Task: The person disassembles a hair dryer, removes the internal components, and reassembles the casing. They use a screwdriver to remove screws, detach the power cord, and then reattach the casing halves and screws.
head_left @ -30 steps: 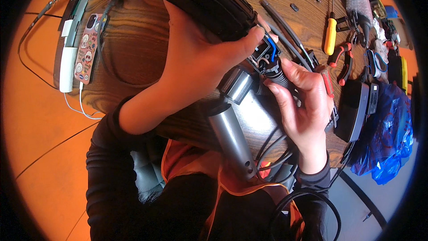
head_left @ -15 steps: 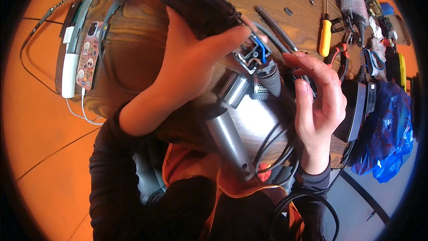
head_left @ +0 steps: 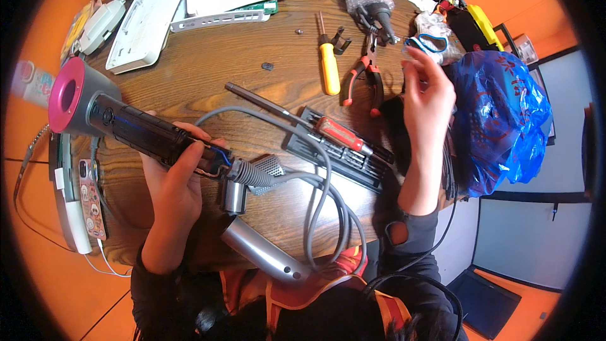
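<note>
The left hand [head_left: 172, 184] clasps the hair dryer [head_left: 140, 130], likely steadying its wires [head_left: 222, 153]; upper right, the right hand [head_left: 429, 91] looks half-open, empty.

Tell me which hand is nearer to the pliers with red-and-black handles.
Right. The right hand is raised a little to the right of the pliers; the left hand is farther off, to their lower left, gripping the hair dryer.

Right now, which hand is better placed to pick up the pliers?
Probably the right hand: it looks empty and is nearer the pliers, while the left hand grips the hair dryer.
</note>
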The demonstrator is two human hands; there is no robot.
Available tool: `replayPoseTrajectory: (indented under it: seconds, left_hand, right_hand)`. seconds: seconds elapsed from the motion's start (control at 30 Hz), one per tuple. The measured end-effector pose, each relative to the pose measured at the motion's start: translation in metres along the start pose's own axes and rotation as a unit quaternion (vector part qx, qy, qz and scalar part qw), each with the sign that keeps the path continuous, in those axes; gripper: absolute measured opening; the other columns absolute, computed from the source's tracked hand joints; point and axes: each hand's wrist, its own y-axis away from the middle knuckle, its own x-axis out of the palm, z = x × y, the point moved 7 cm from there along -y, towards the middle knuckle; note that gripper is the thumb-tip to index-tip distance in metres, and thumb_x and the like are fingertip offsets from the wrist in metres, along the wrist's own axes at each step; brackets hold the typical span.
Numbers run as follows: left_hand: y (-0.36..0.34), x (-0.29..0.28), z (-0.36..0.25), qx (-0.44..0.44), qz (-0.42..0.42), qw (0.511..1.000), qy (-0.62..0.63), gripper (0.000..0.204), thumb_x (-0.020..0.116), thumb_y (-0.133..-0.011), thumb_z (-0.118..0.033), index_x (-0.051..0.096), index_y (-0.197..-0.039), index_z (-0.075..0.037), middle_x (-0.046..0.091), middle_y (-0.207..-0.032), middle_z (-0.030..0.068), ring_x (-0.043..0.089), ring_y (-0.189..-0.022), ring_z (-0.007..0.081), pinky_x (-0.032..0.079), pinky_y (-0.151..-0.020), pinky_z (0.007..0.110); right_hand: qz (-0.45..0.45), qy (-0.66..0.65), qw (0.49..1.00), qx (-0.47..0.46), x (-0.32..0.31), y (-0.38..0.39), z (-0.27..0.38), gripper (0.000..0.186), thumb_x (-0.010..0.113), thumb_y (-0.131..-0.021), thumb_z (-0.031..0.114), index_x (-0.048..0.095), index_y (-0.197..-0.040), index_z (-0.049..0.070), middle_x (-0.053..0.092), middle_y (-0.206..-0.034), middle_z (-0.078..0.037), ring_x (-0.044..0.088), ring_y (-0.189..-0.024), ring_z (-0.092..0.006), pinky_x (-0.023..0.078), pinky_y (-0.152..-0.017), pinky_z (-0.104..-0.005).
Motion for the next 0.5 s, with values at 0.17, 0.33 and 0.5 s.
replayPoseTrajectory:
  seconds: [0.17, 0.33, 0.5]
  left_hand:
    - [-0.004, -0.001, 0.004, 0.0, 0.023, 1.0, 0.004, 0.053, 0.048, -0.08, 0.006, 0.023, -0.124, -0.011, 0.051, -0.092, 0.0133, 0.059, -0.082, 0.0259, 0.05, -0.075, 0.04]
    - [-0.006, -0.001, 0.005, 0.013, 0.042, 0.998, 0.049, 0.041, 0.051, -0.079, 0.008, 0.031, -0.112, -0.008, 0.055, -0.091, 0.0133, 0.061, -0.083, 0.0264, 0.052, -0.074, 0.037]
    - [-0.009, 0.0, 0.009, -0.017, 0.044, 0.998, 0.037, 0.039, 0.053, -0.079, 0.006, 0.032, -0.108, -0.008, 0.056, -0.089, 0.0124, 0.061, -0.083, 0.0257, 0.052, -0.074, 0.037]
  right_hand:
    - [0.052, -0.02, 0.995, -0.083, 0.035, 0.003, 0.009, 0.021, 0.055, -0.078, 0.002, 0.061, -0.097, 0.002, 0.06, -0.079, -0.016, 0.061, -0.072, -0.0291, 0.047, -0.065, -0.0344]
    - [0.081, 0.051, 0.981, -0.169, 0.081, -0.002, 0.022, 0.045, 0.047, -0.077, -0.005, 0.05, -0.119, 0.009, 0.057, -0.103, -0.018, 0.058, -0.091, -0.0323, 0.046, -0.08, -0.0339]
    - [0.102, 0.07, 0.961, -0.247, 0.105, -0.012, 0.028, 0.045, 0.043, -0.073, -0.011, 0.051, -0.115, 0.003, 0.054, -0.109, -0.024, 0.054, -0.099, -0.0367, 0.044, -0.086, -0.0367]
